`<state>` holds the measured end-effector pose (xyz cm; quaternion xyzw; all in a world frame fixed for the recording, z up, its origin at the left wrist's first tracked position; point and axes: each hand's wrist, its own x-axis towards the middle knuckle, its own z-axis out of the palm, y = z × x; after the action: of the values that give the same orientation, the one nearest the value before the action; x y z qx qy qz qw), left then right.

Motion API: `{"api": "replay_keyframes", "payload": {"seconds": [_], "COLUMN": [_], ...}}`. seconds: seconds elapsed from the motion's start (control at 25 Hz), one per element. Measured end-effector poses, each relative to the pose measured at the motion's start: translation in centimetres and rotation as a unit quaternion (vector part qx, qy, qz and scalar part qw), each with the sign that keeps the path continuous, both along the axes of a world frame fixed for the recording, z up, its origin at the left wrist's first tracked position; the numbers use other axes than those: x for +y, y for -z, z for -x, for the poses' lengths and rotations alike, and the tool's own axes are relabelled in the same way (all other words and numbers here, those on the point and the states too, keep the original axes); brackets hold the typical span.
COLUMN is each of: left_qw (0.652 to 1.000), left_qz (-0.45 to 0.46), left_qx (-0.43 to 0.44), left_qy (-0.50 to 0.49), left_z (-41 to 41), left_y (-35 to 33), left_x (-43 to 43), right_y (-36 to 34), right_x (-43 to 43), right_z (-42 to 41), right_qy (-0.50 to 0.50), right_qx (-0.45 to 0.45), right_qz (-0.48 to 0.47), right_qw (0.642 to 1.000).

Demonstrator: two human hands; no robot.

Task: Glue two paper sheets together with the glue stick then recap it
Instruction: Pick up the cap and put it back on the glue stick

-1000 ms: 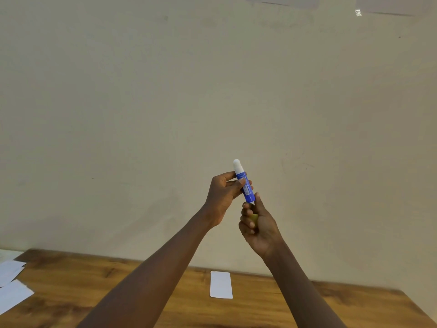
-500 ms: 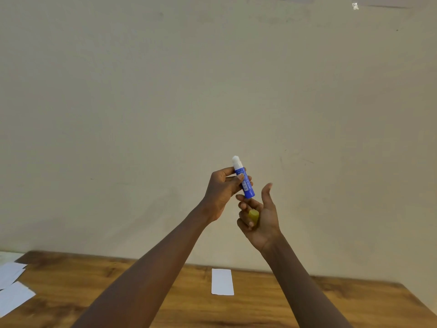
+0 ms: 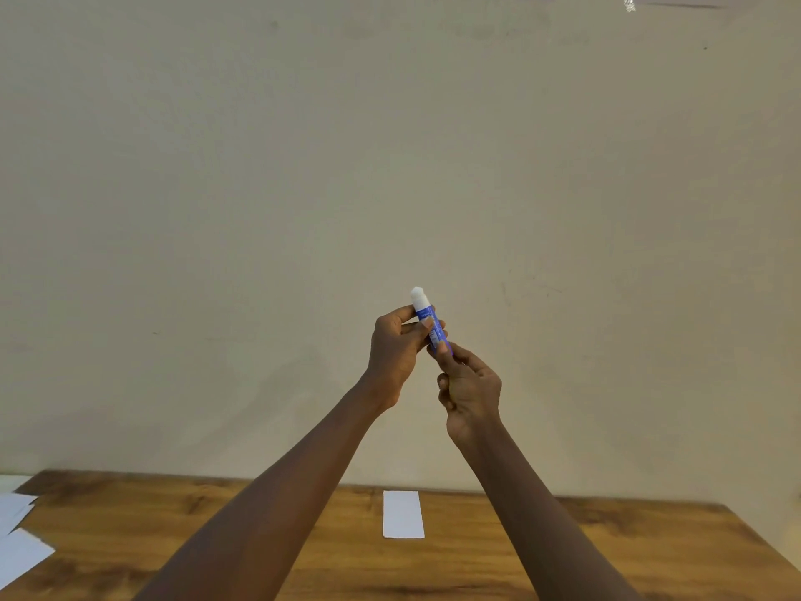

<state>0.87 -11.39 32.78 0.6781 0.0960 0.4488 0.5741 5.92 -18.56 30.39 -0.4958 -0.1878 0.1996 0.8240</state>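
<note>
Well, both grips are raised in front of a plain cream wall (image 3: 260, 210), meeting on one small object. The left grip (image 3: 396, 349) is closed around the blue barrel of the glue stick (image 3: 427, 313), with the thumb laid across the label on the near side and the fingers wrapped behind. The stick stands nearly upright, leaning a little to the left at the top. Its white glue end is bare and pokes out above the left grip.

Just below and to the right, the right grip (image 3: 470, 390) touches the left one and pinches the lower end of the barrel between thumb and forefinger. Its remaining fingers are curled into the palm, and what lies inside that curl cannot be made out. So each grip is narrow and holding the same stick, the left high on the barrel and the right at its base.

Well beneath the two grips, between the bare forearms, a narrow white paper strip (image 3: 403, 514) lies flat on the wooden bench (image 3: 650, 548). Far off to the left of the grips, loose white sheets (image 3: 19, 553) rest at the bench's edge, partly cut off by the frame.
</note>
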Motion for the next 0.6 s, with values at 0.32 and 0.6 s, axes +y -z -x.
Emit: {"api": "replay_keyframes", "payload": {"seconds": [0.32,0.6], "left_qw": [0.989,0.998], "left_qz": [0.079,0.05], "left_qx": [-0.035,-0.014], "left_qy": [0.123,0.036], "left_z": [0.75,0.7], "left_y": [-0.44,-0.85], "left_x": [0.42,0.27], "right_y": [-0.23,0.06], "right_x": [-0.83,-0.26], "right_z": [-0.49,0.14], "right_qy": [-0.218,-0.04], "right_qx": [0.094,-0.106], "right_qz": [-0.009,0.001], "right_qw": [0.971,0.994]}}
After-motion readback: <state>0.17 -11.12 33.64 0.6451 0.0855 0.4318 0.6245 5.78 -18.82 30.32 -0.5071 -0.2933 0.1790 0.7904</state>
